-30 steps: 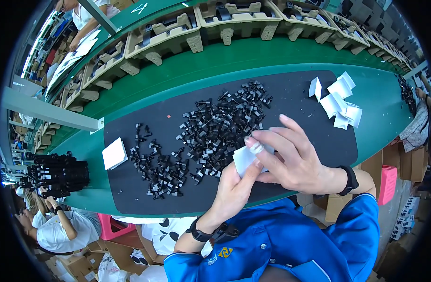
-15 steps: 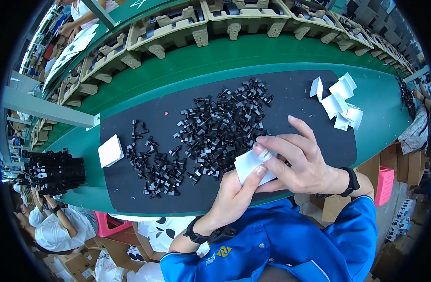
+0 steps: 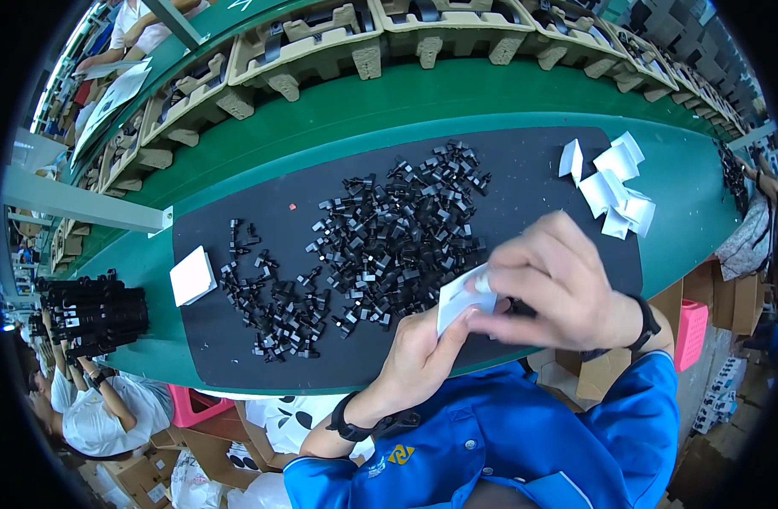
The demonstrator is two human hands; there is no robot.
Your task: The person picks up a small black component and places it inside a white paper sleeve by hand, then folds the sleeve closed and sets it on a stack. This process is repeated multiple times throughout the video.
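Observation:
A folded white paper card (image 3: 459, 299) is held over the near edge of the black mat. My left hand (image 3: 423, 343) pinches its lower left part, thumb on top. My right hand (image 3: 554, 284) is curled over the card's right side and slightly smeared by motion; a white cover on one fingertip presses the card's face. Past my hands lies a big heap of small black plastic clips (image 3: 402, 233). To its left is a smaller group of the same parts (image 3: 279, 310). A stack of white cards (image 3: 192, 277) sits at the mat's left edge.
Several folded white cards (image 3: 614, 188) lie at the mat's far right corner. Pulp trays (image 3: 308, 51) with black parts line the far side. A grey post (image 3: 83, 199) and stacked black parts (image 3: 92, 312) stand left. Another person (image 3: 122, 411) sits at lower left.
My right hand's fingers have curled in over the card, and the hand has shifted slightly right. The card in my left hand is tilted more upright. The view has shifted a little.

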